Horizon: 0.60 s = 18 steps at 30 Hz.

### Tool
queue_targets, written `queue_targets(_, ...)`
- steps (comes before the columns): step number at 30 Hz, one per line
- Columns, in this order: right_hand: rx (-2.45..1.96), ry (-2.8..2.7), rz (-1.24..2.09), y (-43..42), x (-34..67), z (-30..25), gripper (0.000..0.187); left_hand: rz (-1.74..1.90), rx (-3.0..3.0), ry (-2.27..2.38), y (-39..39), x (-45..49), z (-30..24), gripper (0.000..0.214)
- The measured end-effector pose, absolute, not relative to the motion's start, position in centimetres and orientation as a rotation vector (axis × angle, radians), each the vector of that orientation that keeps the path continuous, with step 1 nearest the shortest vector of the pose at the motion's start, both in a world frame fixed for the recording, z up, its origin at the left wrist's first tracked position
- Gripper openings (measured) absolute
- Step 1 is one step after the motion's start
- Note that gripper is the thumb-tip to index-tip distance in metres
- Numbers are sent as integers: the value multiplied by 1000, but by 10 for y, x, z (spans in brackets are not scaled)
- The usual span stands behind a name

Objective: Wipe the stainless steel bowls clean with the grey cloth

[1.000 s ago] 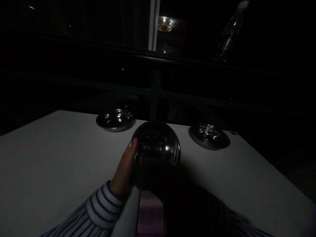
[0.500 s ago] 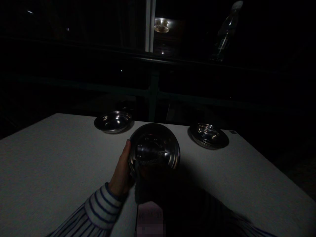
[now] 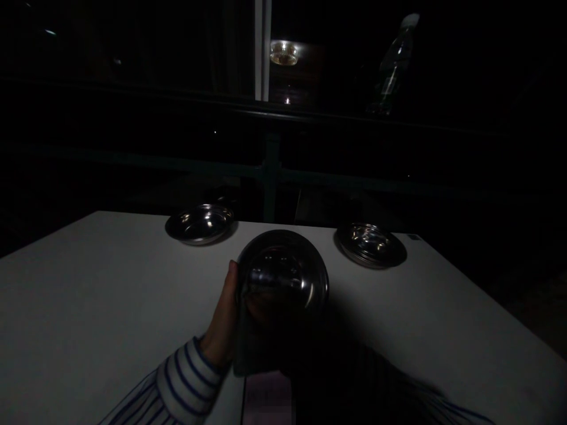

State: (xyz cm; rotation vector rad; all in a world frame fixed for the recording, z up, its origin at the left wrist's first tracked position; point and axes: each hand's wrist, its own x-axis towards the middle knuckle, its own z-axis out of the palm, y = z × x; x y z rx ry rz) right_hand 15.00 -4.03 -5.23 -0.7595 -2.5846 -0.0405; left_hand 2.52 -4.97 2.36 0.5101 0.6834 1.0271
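Note:
The scene is very dark. My left hand (image 3: 221,321) grips the left rim of a shiny steel bowl (image 3: 286,277), held tilted above the white table (image 3: 88,295) with its inside facing me. A dark cloth (image 3: 254,348) hangs at the bowl's lower left. My right hand is lost in shadow under the bowl; only a dim striped sleeve (image 3: 425,398) shows, and its fingers cannot be made out.
Two more steel dishes rest near the table's far edge, one at the left (image 3: 200,224) and one at the right (image 3: 370,244). A dark railing (image 3: 270,171) runs behind the table. A pale paper (image 3: 268,401) lies at the near edge.
The bowl has shifted slightly toward me and lower, and its tilt has changed. My left hand stays on its rim. The view has drifted a little.

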Motion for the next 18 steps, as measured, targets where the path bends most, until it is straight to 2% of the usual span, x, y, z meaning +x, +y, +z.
queue_targets(3,-750,-2523,-232,-36,156,-42,46,1007,526,727,-49,32,19,64)
queue_targets(10,-1205,-2415,-445,-19,184,-18,42,1137,600,755,-49,40,17,59)
queue_targets(14,-1309,-2323,-445,-15,187,-19,38,1192,662,769,-47,37,16,60)
queue_targets(18,-1099,-2429,-279,-24,170,-10,36,1230,675,770,-43,40,11,58)
